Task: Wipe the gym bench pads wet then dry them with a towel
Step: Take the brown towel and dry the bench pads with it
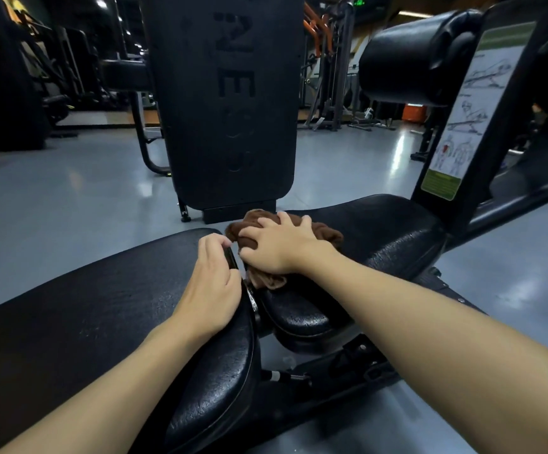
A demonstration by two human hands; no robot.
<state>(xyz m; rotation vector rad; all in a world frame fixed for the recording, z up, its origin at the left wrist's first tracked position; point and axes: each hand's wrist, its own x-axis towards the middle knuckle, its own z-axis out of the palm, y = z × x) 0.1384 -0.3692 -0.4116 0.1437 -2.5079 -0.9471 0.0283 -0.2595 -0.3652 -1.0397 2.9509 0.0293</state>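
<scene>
Looking down over a glossy grey floor point(69, 198), wide on both sides. Across the lower left, a long black pad point(102, 306), textured, running up to a narrow gap. Dead ahead, a tall black panel point(230, 103), upright on the floor just beyond the pads. Right of the gap, a black seat pad point(380, 231), textured too. High on the right, a fat black roller pad point(410, 57), and beside it a slanted instruction placard point(469, 103) with exercise drawings. Down to the action: a brown towel point(328, 235), bunched in a heap on the near-left end of the seat pad, right at the gap. Right hand point(275, 247) planted on top of it, fingers spread and bent into the cloth, pressing it onto the pad. Left hand point(212, 290) braced on the end of the long pad, fingers close together and curled over its edge, just beside the towel but not on it.
</scene>
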